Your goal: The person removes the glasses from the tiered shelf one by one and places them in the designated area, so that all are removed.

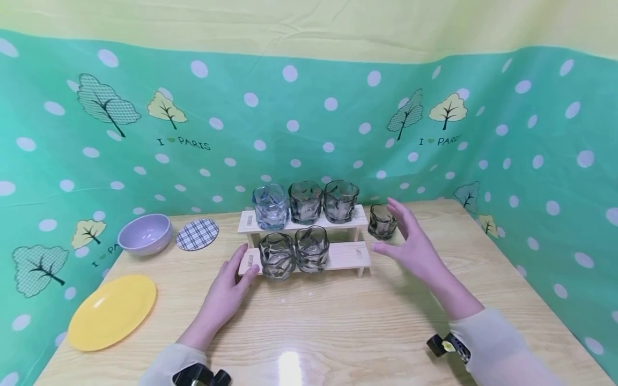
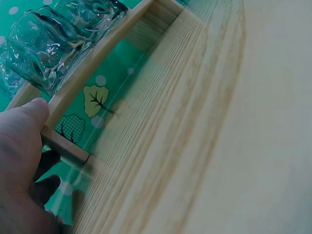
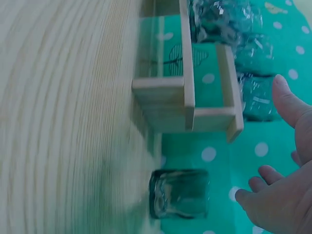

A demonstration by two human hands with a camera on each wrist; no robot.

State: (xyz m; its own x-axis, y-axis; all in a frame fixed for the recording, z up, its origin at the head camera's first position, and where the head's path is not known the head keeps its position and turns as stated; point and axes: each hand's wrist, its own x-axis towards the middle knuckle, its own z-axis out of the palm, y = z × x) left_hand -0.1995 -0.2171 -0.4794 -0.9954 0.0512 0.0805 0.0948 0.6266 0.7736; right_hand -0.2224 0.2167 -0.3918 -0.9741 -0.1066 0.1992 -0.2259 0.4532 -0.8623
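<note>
The left hand (image 1: 227,287) grips the wooden stand (image 1: 345,256) at its lower left end, between thumb and fingers. The right hand (image 1: 415,252) holds nothing — its thumb and fingers are apart, near the dark glass (image 1: 380,228) which stands on the table (image 1: 338,321), right of the stand. Five other glasses (image 1: 311,252) stand on it — three above, two below.

passable: tabletop (image 1: 338,316) before rack (image 1: 346,258); blocked: curtain (image 1: 338,120) behind; lone glass (image 1: 380,227) beside right end
</note>
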